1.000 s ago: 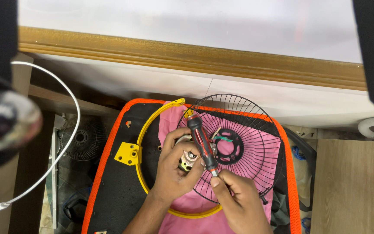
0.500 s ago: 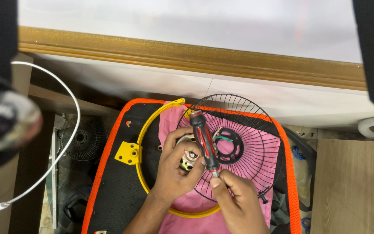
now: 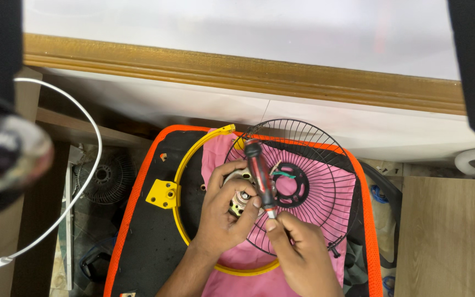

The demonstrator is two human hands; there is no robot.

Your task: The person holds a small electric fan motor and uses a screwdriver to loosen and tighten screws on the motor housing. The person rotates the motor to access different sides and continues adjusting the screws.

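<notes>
Two hands at lower centre: left hand grips small motor; right hand pinches screwdriver shaft. Black fan guard, yellow ring on pink cloth, orange-edged black mat. Wooden ledge above.

A small repair workshop: beside the orange-edged mat lie a black wire fan guard, yellow ring frame and spare fan parts

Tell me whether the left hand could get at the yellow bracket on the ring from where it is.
Probably yes: the yellow bracket lies uncovered beside the left hand, nothing between, though that hand now grips the small motor.
</notes>
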